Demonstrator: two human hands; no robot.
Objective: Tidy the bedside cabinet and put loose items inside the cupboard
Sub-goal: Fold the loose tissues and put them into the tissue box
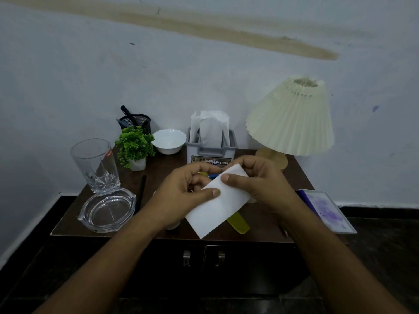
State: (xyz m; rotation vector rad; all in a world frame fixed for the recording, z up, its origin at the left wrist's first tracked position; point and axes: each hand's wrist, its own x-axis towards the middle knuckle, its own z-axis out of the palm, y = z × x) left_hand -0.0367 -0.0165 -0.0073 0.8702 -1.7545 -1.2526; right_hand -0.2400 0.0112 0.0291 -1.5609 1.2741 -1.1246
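1. the left hand (188,189) pinches a folded white tissue (217,209), thumb flat on top by its left edge and fingers curled underneath.
2. the right hand (256,182) grips the tissue's far right end, thumb pressed on top and fingers curled behind it. the hands are close together, both clamped on the tissue, which hangs above the middle of the cabinet top (163,171).
3. the label on the grey holder (212,150) shows "opel"; its smaller print is too small to read. the red print on the drinking glass (96,164) cannot be read.
4. the grey holder, at the far middle, has white tissues standing up in it. the black mesh cup (136,123), at the far left, holds dark pens. a white bowl (169,141) sits between a small green plant (135,146) and the holder. a clear glass dish (107,209) lies at the near left, just beside the glass.
5. a yellow flat item (238,224) and a blue pen (213,176) lie partly hidden under the hands and tissue.
6. the cupboard doors (204,264) below are closed.
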